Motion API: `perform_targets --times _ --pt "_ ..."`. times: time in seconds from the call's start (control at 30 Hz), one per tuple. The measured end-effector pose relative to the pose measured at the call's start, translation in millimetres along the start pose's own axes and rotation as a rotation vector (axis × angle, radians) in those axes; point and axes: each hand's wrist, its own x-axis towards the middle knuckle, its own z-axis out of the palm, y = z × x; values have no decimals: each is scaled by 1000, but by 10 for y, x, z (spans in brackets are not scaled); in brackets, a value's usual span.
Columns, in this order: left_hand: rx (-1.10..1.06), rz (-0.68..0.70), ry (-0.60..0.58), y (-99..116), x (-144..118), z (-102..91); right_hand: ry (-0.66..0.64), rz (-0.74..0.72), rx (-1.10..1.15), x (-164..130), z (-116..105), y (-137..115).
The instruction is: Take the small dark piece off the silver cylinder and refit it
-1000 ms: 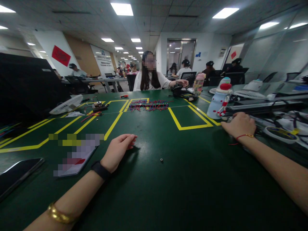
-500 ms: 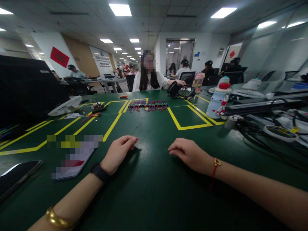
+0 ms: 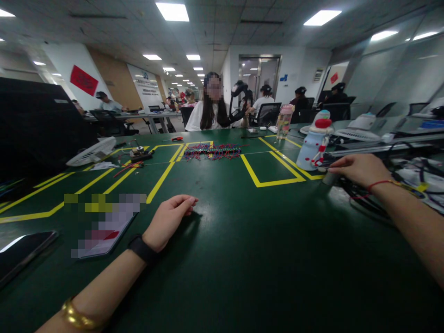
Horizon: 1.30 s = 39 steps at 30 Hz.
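Note:
On the green table, my left hand (image 3: 169, 217) rests with its fingers curled in and the thumb against the index finger; nothing shows in it. My right hand (image 3: 360, 169) reaches to the right side, with thumb and fingertips pinched at the top of a small grey metal cylinder (image 3: 330, 178), which leans slightly. Just left of those fingertips stands a light blue bottle (image 3: 308, 150) with a red and white figure on it. Black cables (image 3: 360, 196) lie below and behind my right hand.
A phone with a lit screen (image 3: 120, 226) and a dark phone (image 3: 26, 254) lie left. Ahead is a strip of red and blue wires (image 3: 213, 151) among yellow tape lines (image 3: 277, 184). Across the table, a person (image 3: 215, 108) holds up a black headset (image 3: 239, 99). A pink bottle (image 3: 285, 121) stands there.
My right hand has moved from the table's middle rightward to the grey cylinder, which has tilted. My left hand has stayed put. The person opposite has lifted the black headset off the table.

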Motion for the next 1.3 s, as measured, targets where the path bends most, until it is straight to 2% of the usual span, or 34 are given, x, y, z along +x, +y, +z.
perform_targets --times 0.13,0.3,0.5,0.67,0.83,1.03,1.3 --pt "-11 1 2 2 -7 -1 112 76 -48 52 -17 87" --pt "-16 4 17 11 -13 4 37 66 -38 41 9 99" --pt "-13 -1 16 28 -19 9 76 54 -7 48 49 78" --pt "-11 -2 28 33 -19 13 23 35 20 46 93 48" --pt "-12 2 26 15 -12 8 60 59 14 44 95 47" --pt "-15 -5 16 45 -23 12 3 53 34 65 92 69" --pt "-16 -11 15 32 -12 5 31 122 79 85 136 95"
